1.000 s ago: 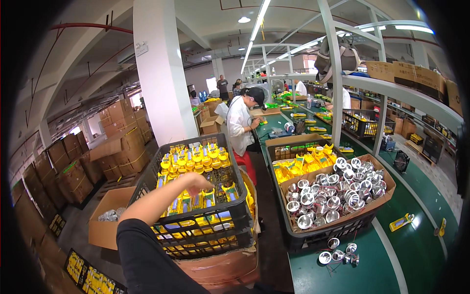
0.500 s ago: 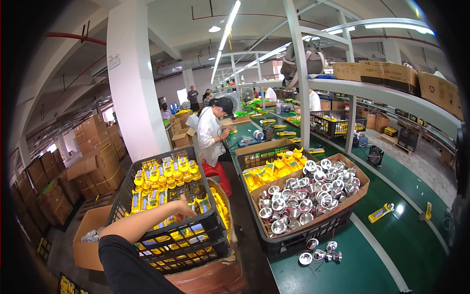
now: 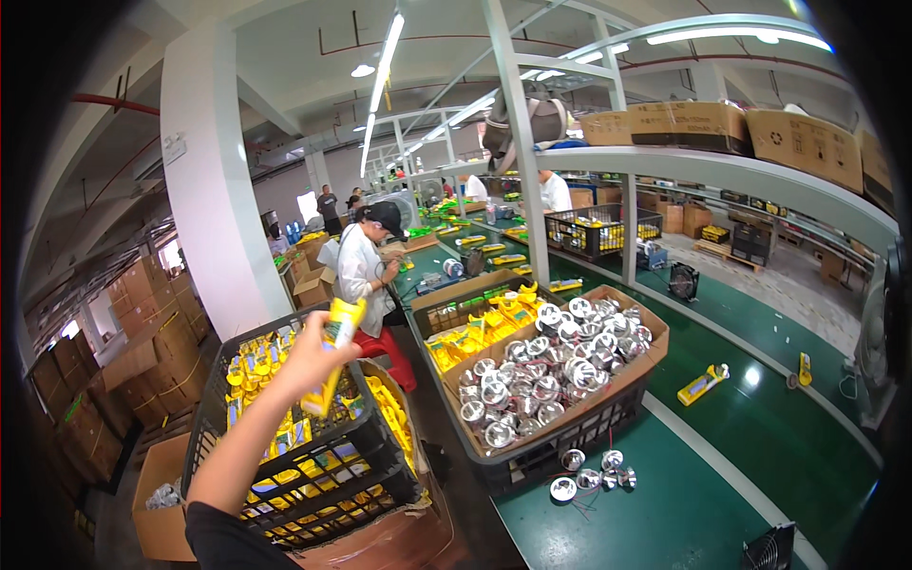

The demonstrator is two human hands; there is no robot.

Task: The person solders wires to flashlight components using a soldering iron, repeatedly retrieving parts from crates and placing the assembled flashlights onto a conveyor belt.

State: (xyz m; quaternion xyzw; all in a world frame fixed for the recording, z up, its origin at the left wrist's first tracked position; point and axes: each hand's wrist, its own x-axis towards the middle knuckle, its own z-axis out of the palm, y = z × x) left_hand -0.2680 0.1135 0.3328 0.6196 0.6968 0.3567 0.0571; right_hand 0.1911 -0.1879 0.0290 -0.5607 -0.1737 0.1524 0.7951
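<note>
Fingers point(image 3: 340, 355) of the left hand point(image 3: 315, 361) are clamping a yellow casing point(image 3: 348, 318) above the black crate point(image 3: 372, 439), while silvery cups point(image 3: 577, 370) are filling a nearby carton point(image 3: 622, 376).

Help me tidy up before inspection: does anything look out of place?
Yes: a few silver cups lie loose on the green table, odd because similar ones are heaped in the cardboard box just behind them. Whether they spilled or were set there, I cannot tell.
</note>
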